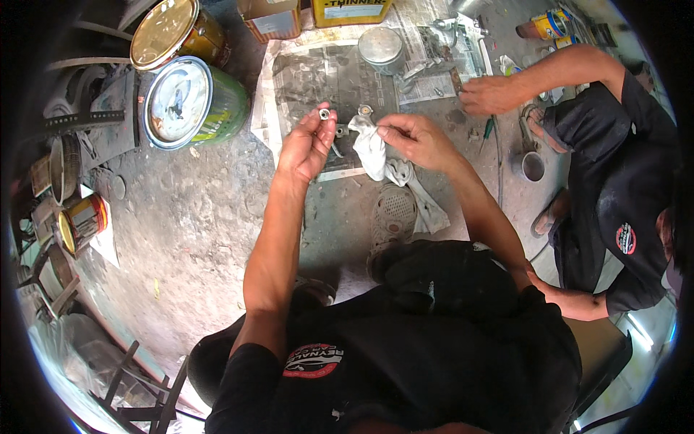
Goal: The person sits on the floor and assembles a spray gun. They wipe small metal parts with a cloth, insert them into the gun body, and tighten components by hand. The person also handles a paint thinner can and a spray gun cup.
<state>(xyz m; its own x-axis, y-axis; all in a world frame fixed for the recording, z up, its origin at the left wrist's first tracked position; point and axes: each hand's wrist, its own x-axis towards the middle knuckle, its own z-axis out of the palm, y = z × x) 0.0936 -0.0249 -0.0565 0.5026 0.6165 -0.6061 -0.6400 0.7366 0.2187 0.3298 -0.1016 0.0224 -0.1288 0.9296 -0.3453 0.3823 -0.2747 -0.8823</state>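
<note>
My left hand is closed around a small metal spray gun, mostly hidden by the fingers. Its round open end shows at my fingertips, and a thin metal lever hangs below. My right hand pinches a white cloth just to the right of it. At the top of the cloth sits a small round metal cap with a brass-coloured middle. The cloth's tail drapes down toward my shoe. Both hands are above the near edge of newspaper sheets on the floor.
A grey-lidded can stands on the newspaper, with metal parts beyond it. A yellow tin and cardboard box are behind. Paint buckets stand left. At right, a co-worker's hand reaches in near a green-handled screwdriver.
</note>
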